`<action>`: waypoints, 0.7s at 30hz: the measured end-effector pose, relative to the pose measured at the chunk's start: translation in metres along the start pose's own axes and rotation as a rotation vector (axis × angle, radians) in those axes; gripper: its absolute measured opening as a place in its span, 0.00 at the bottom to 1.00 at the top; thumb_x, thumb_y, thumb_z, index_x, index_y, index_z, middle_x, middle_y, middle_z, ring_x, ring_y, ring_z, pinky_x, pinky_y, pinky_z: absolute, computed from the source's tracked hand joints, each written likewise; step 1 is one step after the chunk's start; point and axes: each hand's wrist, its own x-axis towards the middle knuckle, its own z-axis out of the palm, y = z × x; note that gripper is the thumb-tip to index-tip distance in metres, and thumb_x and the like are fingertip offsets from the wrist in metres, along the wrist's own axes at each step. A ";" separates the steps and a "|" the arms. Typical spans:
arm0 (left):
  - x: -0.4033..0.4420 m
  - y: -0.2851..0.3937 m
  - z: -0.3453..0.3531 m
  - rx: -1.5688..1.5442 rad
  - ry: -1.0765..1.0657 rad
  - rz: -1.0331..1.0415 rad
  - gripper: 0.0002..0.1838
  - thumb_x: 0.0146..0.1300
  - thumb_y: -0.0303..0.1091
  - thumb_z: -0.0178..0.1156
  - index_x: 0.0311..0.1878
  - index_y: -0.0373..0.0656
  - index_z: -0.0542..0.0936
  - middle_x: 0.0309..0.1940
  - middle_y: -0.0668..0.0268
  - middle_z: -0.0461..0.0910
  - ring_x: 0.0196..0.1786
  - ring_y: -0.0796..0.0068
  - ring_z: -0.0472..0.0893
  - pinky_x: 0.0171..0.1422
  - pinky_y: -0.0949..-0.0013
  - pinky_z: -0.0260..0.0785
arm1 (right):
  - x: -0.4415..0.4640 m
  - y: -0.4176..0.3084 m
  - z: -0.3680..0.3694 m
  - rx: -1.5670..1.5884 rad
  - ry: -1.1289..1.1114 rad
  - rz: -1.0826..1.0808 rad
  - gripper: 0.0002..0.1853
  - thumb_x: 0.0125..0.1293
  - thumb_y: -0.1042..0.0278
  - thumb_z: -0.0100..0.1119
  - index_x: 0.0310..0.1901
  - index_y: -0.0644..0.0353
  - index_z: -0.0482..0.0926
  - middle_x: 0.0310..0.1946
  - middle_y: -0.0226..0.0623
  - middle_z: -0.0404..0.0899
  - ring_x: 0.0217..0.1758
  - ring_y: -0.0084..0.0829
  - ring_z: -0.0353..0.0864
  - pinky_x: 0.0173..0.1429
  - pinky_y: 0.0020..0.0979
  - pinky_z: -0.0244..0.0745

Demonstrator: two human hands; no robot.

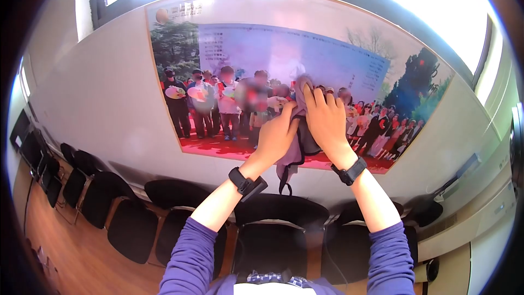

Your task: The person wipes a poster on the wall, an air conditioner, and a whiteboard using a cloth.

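Observation:
A greyish-purple cloth (287,155) with black edging and a dangling loop is bunched up against a large poster (295,43) on the wall. My left hand (277,132) pinches the cloth from its left side, thumb and fingers closed around a fold. On the other side, my right hand (326,120) has its fingers curled over the upper part of the cloth, at the poster's surface. The cloth's lower end hangs loose between and below my hands. Both wrists carry black bands. Printed on the poster is a crowd of people standing on a red ground.
A row of black chairs (271,248) stands along the wall below the poster, continuing to the left over a wooden floor (82,246). Bright windows (431,5) are above the poster. At the right is a white cabinet-like unit (472,216).

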 end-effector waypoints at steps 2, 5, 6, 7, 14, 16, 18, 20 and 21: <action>0.006 0.003 -0.004 -0.016 0.012 0.000 0.18 0.67 0.33 0.51 0.58 0.43 0.65 0.29 0.48 0.79 0.32 0.42 0.79 0.35 0.45 0.67 | 0.006 0.001 -0.003 0.024 0.019 0.004 0.29 0.52 0.70 0.57 0.60 0.58 0.70 0.40 0.36 0.72 0.41 0.37 0.74 0.41 0.36 0.67; 0.021 0.002 -0.004 -0.034 0.097 0.013 0.18 0.66 0.33 0.52 0.58 0.43 0.65 0.29 0.48 0.80 0.33 0.43 0.79 0.35 0.46 0.67 | 0.029 0.000 -0.013 0.011 0.012 0.024 0.28 0.53 0.71 0.57 0.60 0.57 0.70 0.38 0.35 0.72 0.39 0.36 0.74 0.41 0.36 0.67; 0.025 0.000 -0.004 -0.038 0.134 0.014 0.18 0.66 0.33 0.52 0.58 0.43 0.65 0.29 0.48 0.80 0.33 0.43 0.79 0.36 0.46 0.67 | 0.035 -0.003 -0.016 0.003 0.002 0.031 0.27 0.53 0.71 0.56 0.59 0.56 0.71 0.38 0.34 0.72 0.38 0.35 0.74 0.40 0.36 0.67; 0.026 0.004 -0.008 -0.069 0.096 -0.021 0.17 0.66 0.32 0.52 0.57 0.44 0.66 0.29 0.48 0.80 0.33 0.44 0.79 0.35 0.47 0.67 | 0.036 -0.005 -0.017 -0.003 -0.009 0.037 0.26 0.54 0.71 0.55 0.59 0.55 0.71 0.37 0.34 0.71 0.37 0.34 0.75 0.39 0.35 0.66; 0.009 -0.001 -0.009 0.020 -0.113 -0.088 0.19 0.66 0.31 0.53 0.59 0.41 0.66 0.40 0.44 0.79 0.41 0.44 0.80 0.41 0.52 0.70 | 0.007 -0.003 -0.001 0.048 0.051 0.031 0.30 0.52 0.72 0.57 0.60 0.58 0.70 0.38 0.35 0.72 0.37 0.36 0.73 0.39 0.36 0.65; 0.019 -0.002 -0.006 -0.017 -0.005 -0.072 0.19 0.66 0.31 0.52 0.59 0.42 0.65 0.39 0.45 0.80 0.39 0.43 0.80 0.40 0.53 0.70 | 0.025 -0.007 -0.007 0.050 0.047 0.042 0.27 0.52 0.72 0.56 0.59 0.56 0.72 0.36 0.33 0.72 0.36 0.35 0.74 0.39 0.36 0.65; 0.024 -0.003 -0.002 -0.045 0.049 -0.077 0.20 0.66 0.31 0.52 0.60 0.42 0.65 0.37 0.47 0.80 0.37 0.44 0.80 0.39 0.54 0.70 | 0.032 -0.006 -0.010 0.067 0.036 0.060 0.26 0.53 0.71 0.55 0.57 0.55 0.73 0.35 0.32 0.72 0.35 0.35 0.75 0.39 0.37 0.65; 0.023 -0.004 0.000 -0.065 0.062 -0.110 0.21 0.66 0.30 0.53 0.61 0.42 0.64 0.36 0.51 0.81 0.35 0.46 0.81 0.38 0.55 0.70 | 0.030 -0.006 -0.010 0.104 0.019 0.071 0.26 0.52 0.71 0.56 0.57 0.55 0.74 0.35 0.32 0.73 0.35 0.36 0.75 0.40 0.37 0.66; 0.020 -0.005 0.002 -0.061 0.096 -0.102 0.23 0.65 0.30 0.55 0.62 0.43 0.64 0.35 0.53 0.81 0.33 0.49 0.81 0.36 0.57 0.70 | 0.030 -0.005 -0.012 0.133 0.014 0.078 0.26 0.52 0.71 0.56 0.57 0.55 0.74 0.36 0.33 0.73 0.35 0.36 0.76 0.41 0.37 0.67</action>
